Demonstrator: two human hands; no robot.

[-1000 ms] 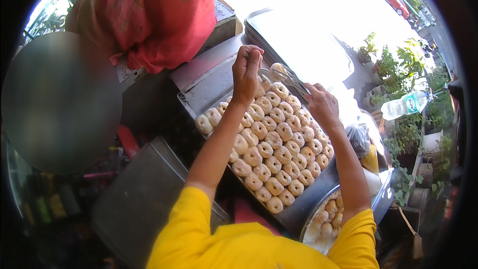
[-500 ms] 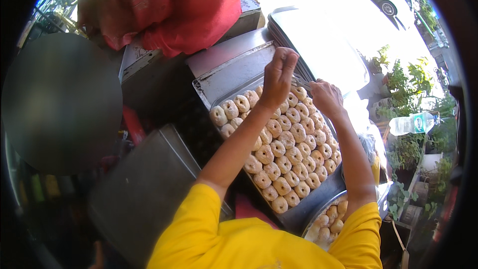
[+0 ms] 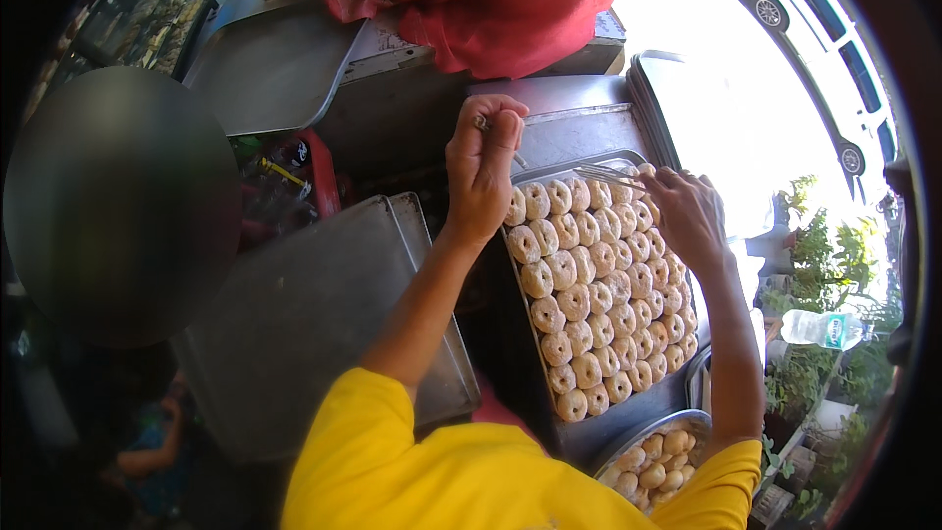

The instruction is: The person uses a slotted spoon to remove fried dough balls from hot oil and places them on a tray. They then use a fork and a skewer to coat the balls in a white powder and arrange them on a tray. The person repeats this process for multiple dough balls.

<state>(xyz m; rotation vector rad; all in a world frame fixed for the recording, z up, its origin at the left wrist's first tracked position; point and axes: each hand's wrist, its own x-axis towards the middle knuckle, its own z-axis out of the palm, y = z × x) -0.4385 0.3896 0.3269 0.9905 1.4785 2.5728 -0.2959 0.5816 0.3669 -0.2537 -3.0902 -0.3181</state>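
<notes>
Rows of sugar-dusted doughnuts (image 3: 601, 275) with small centre holes fill a metal tray (image 3: 535, 329) ahead of me. My left hand (image 3: 483, 172) is raised by the tray's far left corner, closed around a thin metal tool (image 3: 521, 161) whose ends poke out of the fist. Over the far right corner, my right hand (image 3: 692, 211) grips a fork-like metal utensil (image 3: 608, 175); its thin prongs point left above the far row. The fingers hide its handle, so its exact kind is unclear. Neither hand visibly touches a doughnut.
A bowl of round dough pieces (image 3: 659, 466) stands by my right elbow. Dark metal trays (image 3: 324, 304) lie at left, another tray (image 3: 270, 69) beyond. Stacked trays (image 3: 652, 103) and a red cloth (image 3: 500, 0) are at the back. Another person's arm (image 3: 162, 451) shows lower left.
The view has swung left, so the scene sits farther right. My hands have moved apart, the left one shifting from above the doughnuts' far edge to the tray's far left corner.
</notes>
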